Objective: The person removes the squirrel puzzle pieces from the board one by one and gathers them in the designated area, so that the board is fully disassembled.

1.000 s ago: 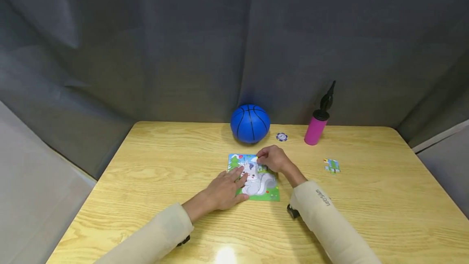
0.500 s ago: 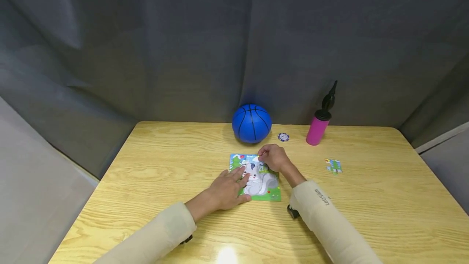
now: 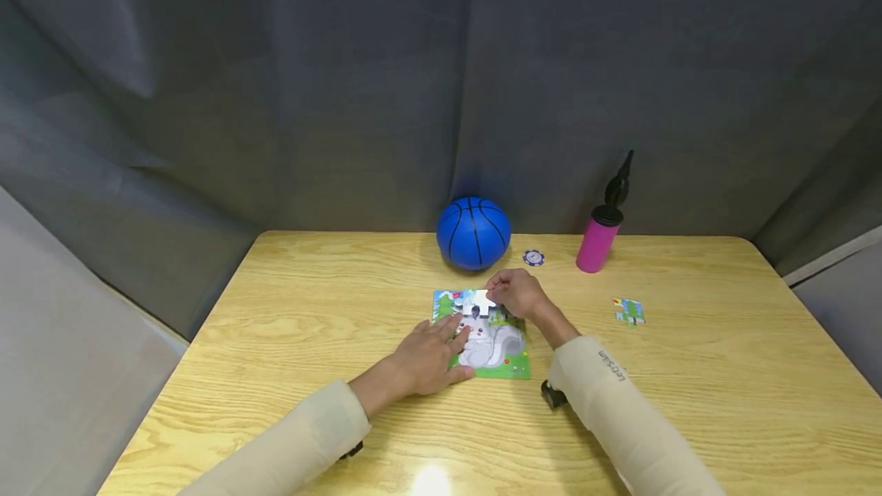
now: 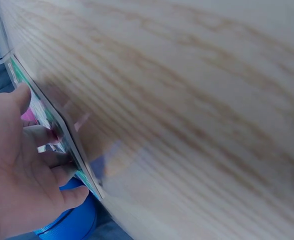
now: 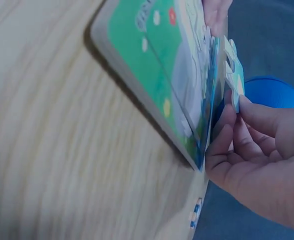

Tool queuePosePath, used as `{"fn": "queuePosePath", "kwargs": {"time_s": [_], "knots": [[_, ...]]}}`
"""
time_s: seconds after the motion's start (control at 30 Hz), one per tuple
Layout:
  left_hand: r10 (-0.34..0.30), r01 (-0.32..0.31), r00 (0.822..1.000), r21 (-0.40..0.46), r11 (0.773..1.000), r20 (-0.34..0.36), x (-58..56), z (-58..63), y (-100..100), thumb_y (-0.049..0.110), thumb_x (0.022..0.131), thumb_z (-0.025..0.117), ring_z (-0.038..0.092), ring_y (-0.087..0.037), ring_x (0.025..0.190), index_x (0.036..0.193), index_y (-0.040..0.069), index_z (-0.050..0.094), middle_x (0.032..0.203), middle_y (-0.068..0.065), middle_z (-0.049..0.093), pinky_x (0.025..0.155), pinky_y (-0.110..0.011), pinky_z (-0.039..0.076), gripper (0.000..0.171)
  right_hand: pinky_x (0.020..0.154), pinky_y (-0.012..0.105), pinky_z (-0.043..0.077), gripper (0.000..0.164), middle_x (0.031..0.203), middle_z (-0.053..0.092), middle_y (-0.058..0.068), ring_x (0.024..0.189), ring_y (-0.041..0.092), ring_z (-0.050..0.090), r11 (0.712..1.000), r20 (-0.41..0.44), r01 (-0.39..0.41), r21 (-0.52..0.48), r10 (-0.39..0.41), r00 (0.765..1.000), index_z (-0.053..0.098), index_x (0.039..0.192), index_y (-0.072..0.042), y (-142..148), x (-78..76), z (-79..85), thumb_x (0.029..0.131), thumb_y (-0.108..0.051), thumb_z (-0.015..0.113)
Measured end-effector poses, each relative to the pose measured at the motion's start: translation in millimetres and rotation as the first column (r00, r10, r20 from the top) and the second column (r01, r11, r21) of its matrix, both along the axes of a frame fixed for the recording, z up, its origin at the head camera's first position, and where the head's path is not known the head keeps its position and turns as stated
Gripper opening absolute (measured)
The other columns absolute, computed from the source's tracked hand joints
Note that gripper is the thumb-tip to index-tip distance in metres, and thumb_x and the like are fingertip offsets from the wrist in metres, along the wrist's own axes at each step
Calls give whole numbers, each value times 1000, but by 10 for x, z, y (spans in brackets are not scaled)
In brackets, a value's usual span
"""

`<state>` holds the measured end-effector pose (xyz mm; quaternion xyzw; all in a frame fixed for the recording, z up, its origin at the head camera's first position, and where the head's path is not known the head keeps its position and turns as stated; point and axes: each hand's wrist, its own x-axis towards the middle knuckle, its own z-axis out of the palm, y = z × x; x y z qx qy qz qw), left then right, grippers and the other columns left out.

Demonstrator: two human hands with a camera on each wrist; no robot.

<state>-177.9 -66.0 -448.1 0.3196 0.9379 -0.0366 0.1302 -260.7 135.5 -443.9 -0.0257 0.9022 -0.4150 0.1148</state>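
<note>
A jigsaw puzzle (image 3: 492, 350) with a grey squirrel on green grass lies in the middle of the wooden table. My left hand (image 3: 427, 358) rests on its left side, fingers spread and fairly straight. At the puzzle's upper right, my right hand (image 3: 518, 295) pinches a puzzle piece (image 3: 477, 302) between thumb and fingers. In the right wrist view that puzzle piece (image 5: 234, 75) stands tilted up off the board, held at one corner. The left wrist view shows the left hand (image 4: 32, 160) with its fingers over the puzzle's surface.
A blue basketball (image 3: 473, 233) sits behind the puzzle, with a poker chip (image 3: 534, 257) to its right. Farther right stands a pink and black hand pump (image 3: 598, 239). Some joined puzzle pieces (image 3: 628, 311) lie on the table (image 3: 310, 297) to the right. Dark cloth hangs behind.
The piece in my right hand has tipped up from the top of the puzzle, and its face now shines white. My left hand stays in place on the puzzle.
</note>
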Motion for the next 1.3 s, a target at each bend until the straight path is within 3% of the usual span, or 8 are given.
{"fn": "queuePosePath", "kwargs": {"time_s": [0.37, 0.73, 1.13, 1.3], "knots": [[2, -2, 1000, 10, 1000, -1, 9, -5, -6, 60, 96, 32, 15, -23, 148, 152, 15, 23, 160, -10, 13, 118, -47, 23, 72, 59, 24, 45, 13, 85, 64, 11, 78, 24, 58, 1000, -1, 0, -25, 0, 1000, 64, 100, 0, 382, 50, 105, 92, -9, 58], [-8, 8, 1000, 37, 999, 0, 10, -6, -23, 60, 96, 31, 16, -24, 148, 151, 15, 24, 160, -10, 14, 117, -48, 24, 72, 58, 27, 47, 20, 86, 64, 15, 71, 19, 56, 999, -30, -26, -29, 25, 999, 60, 105, 8, 1010, 147, 149, 93, -6, 55], [-9, 9, 1000, 45, 999, 2, 2, -18, -30, 60, 96, 32, 17, -24, 148, 151, 15, 25, 160, -10, 15, 117, -48, 24, 72, 58, 26, 43, 17, 81, 59, 7, 71, 18, 51, 993, -3, -1, 114, 2, 1000, 61, 101, 5, 1474, 222, 102, 93, -8, 54], [-14, 14, 1000, 44, 999, 3, 0, -19, -26, 60, 96, 33, 16, -24, 148, 151, 15, 24, 160, -10, 14, 117, -48, 24, 72, 58, 26, 43, 15, 78, 60, 8, 69, 15, 51, 982, -48, -5, 189, 14, 999, 63, 96, 5, 1564, 253, 91, 90, -8, 58]]}}
